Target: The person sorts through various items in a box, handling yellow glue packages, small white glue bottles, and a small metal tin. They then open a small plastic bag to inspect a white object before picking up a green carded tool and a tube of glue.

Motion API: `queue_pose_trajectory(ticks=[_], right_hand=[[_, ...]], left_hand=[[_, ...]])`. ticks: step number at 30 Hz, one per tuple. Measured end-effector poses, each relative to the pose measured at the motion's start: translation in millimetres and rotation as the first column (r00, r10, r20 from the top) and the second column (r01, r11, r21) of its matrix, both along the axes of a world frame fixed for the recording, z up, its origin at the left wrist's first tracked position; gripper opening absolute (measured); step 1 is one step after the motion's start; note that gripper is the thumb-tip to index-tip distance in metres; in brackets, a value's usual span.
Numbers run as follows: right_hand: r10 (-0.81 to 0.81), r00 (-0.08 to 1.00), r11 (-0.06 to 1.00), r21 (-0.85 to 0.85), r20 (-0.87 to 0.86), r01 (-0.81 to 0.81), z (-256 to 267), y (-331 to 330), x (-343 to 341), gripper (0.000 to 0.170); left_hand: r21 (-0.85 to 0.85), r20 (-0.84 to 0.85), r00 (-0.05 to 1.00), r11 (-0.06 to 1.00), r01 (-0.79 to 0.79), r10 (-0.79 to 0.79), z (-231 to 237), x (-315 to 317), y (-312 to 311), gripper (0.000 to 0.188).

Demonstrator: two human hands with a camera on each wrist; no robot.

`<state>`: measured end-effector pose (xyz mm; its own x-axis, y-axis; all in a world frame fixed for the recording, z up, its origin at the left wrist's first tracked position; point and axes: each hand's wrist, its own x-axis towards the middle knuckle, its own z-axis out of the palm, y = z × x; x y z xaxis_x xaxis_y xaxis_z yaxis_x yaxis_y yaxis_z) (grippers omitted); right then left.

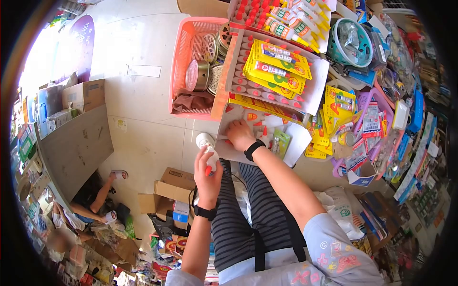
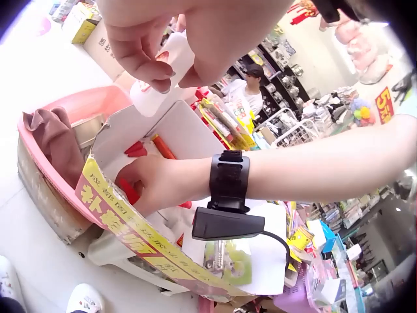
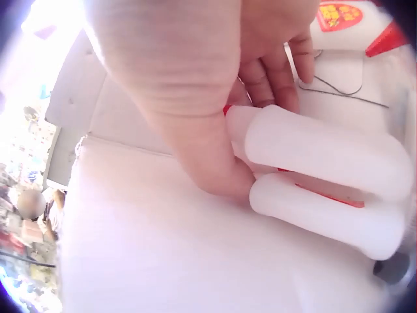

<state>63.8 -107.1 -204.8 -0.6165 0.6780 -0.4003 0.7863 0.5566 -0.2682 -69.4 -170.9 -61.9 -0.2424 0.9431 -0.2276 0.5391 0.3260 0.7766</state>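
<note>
The left hand (image 1: 208, 183) grips a white bottle (image 1: 211, 158) with a red cap, held beside the open carton; in the left wrist view the fingers curl round that white bottle (image 2: 155, 98). Inside the white carton (image 1: 299, 143) is the right hand (image 1: 241, 135), reaching down among white glue bottles with red tips. The right wrist view shows two white bottles (image 3: 326, 147) lying side by side against the right hand (image 3: 208, 98), its thumb and fingers about their necks. Whether it grips one is partly hidden. A green packet (image 1: 280, 144) lies in the same carton.
Behind the carton stand boxes of glue tubes with yellow packets (image 1: 281, 71). A pink basket (image 1: 177, 71) with tins is at the left, a teal basket (image 1: 365, 52) at the right. Cardboard boxes (image 1: 175, 183) lie on the floor. Another person's legs (image 1: 100, 198) show at the left.
</note>
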Motion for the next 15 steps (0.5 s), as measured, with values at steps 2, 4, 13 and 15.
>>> queue_pose_trajectory(ticks=[2,4,13,15], right_hand=[[-0.006,1.0,1.0,0.01,0.003,0.006,-0.1,-1.9,-1.3,0.017],[-0.018,0.999,0.999,0.028,0.026,0.018,0.4,-3.2,-4.2,0.018],[0.167,0.981,0.983,-0.091,0.096,-0.158,17.0,19.4,3.8,0.019],[0.185,0.979,0.975,-0.14,0.091,-0.171,17.8,24.8,4.8,0.022]], left_hand=[[-0.026,-0.027,0.998,0.998,-0.052,0.051,-0.5,-2.0,1.5,0.033],[-0.071,-0.016,0.995,0.993,-0.098,0.097,-3.7,-2.9,0.4,0.032],[-0.562,0.563,0.539,0.769,-0.306,0.626,-21.1,-9.9,1.6,0.025],[-0.565,0.608,0.477,0.768,-0.302,0.635,-19.3,-19.6,4.6,0.022]])
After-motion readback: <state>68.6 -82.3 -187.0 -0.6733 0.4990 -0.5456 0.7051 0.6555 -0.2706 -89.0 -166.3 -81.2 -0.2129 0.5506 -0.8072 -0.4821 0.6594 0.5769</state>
